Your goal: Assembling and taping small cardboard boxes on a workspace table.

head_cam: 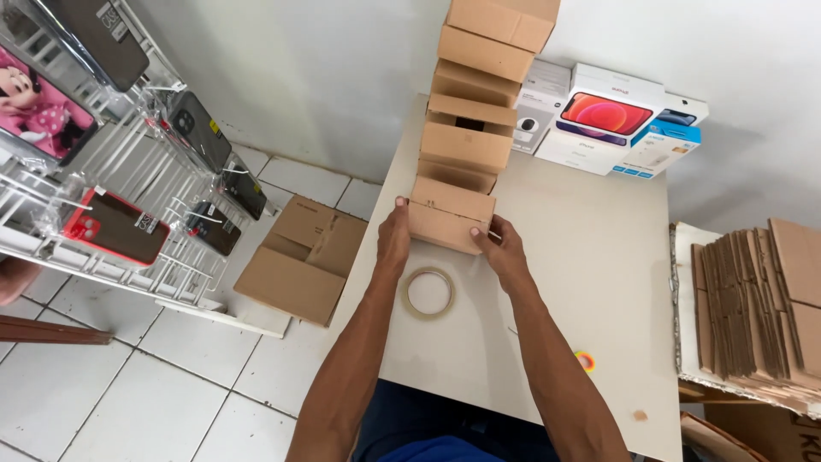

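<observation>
A tall stack of small open cardboard boxes [472,103] rises from the white table [590,257] toward the camera. My left hand [394,235] grips the left side of the bottom box [446,218]. My right hand [502,248] presses against that box's right front corner. A roll of clear tape [428,293] lies flat on the table just in front of my hands, between my forearms.
Several white retail boxes [611,120] stand at the table's far edge by the wall. A pile of flattened cardboard [757,299] lies on the right. On the tiled floor at left are a flat carton [304,257] and a white wire rack [111,162] of phone cases.
</observation>
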